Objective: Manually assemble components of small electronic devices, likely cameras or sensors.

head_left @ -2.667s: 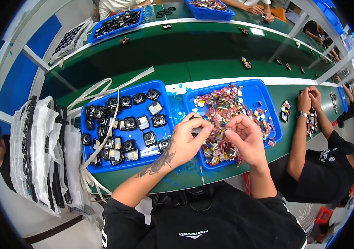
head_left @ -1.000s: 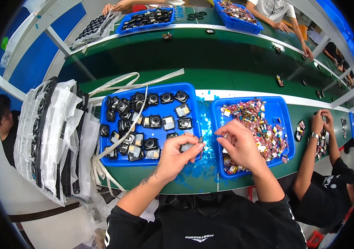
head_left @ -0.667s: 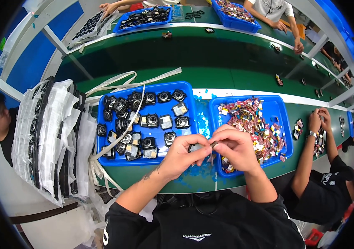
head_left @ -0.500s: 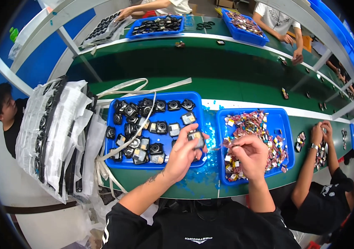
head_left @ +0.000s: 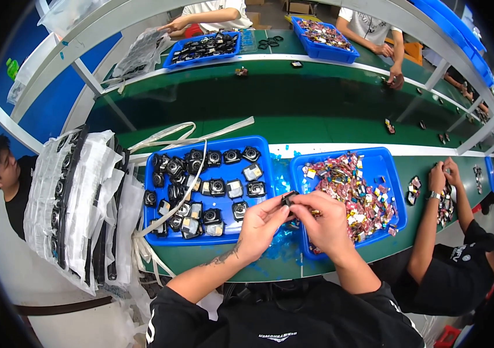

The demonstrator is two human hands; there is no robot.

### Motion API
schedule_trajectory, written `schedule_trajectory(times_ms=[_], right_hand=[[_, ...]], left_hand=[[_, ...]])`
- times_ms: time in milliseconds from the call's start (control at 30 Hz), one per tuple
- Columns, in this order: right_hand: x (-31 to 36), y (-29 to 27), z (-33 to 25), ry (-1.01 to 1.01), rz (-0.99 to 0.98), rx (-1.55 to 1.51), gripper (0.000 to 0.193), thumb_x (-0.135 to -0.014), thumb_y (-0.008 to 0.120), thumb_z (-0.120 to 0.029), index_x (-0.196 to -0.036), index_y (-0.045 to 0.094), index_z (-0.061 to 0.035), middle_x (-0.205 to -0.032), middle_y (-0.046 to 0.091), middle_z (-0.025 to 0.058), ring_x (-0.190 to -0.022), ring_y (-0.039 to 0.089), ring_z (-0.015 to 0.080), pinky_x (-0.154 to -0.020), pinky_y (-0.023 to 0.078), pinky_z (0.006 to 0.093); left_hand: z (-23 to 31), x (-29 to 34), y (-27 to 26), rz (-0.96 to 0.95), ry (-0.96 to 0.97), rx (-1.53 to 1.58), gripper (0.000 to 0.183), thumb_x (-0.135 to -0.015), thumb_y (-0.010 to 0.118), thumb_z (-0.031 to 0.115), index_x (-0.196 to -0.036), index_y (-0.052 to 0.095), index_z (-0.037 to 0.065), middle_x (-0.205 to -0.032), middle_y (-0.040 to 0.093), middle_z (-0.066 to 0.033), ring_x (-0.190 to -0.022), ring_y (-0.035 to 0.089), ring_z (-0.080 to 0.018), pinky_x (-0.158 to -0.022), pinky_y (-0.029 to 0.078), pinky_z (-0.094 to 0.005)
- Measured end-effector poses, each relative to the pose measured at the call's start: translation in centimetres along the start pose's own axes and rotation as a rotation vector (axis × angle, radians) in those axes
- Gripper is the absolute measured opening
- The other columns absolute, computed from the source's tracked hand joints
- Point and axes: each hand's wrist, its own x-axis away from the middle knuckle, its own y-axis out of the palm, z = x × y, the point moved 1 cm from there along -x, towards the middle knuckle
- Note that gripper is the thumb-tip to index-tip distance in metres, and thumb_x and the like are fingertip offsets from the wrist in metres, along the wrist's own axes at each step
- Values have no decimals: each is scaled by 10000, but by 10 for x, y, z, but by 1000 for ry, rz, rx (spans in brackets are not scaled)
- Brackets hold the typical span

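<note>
My left hand (head_left: 262,228) pinches a small black camera housing (head_left: 288,199) edge-on between thumb and fingers. My right hand (head_left: 324,222) meets it there, thumb and fingertips pressed onto the same housing. Whether a small part sits between the right fingertips cannot be made out. To the left, a blue tray (head_left: 268,158) holds black camera housings (head_left: 217,186) with round lens fronts, some showing pale film-covered faces. To the right, a second blue tray (head_left: 399,187) carries a heap of small reddish, yellow and white flex-circuit pieces (head_left: 351,204), partly behind my right hand.
Stacked film-wrapped sheets of housings (head_left: 76,197) stand at far left. White straps (head_left: 169,202) cross the left tray. Blue film scraps (head_left: 280,174) lie between the trays. Co-workers' hands (head_left: 439,177) work at right and across the green bench (head_left: 171,93).
My right hand has moved left from above the right tray, bringing a small piece to the housing. My left hand has turned the housing edge-on. The view has shifted slightly.
</note>
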Motion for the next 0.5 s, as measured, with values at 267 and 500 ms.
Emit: schedule_trajectory(times_ms=[267, 500], right_hand=[[2, -9, -11, 0, -36, -40, 168, -790, 723, 23, -955, 713, -8, -838, 682, 127, -725, 671, 252, -611, 528, 321], [6, -6, -20, 167, -2, -108, 127, -795, 723, 7, -916, 687, -8, -796, 687, 108, -658, 664, 235, -576, 519, 319]], left_hand=[[-5, 6, -4, -22, 54, 27, 348, -958, 555, -15, -1293, 525, -103, -1245, 612, -146, -1134, 600, -180, -982, 500, -305], [-9, 9, -3, -57, 144, 104, 414, -948, 573, -13, -1337, 459, -97, -1259, 601, -170, -1124, 617, -211, -981, 503, -328]])
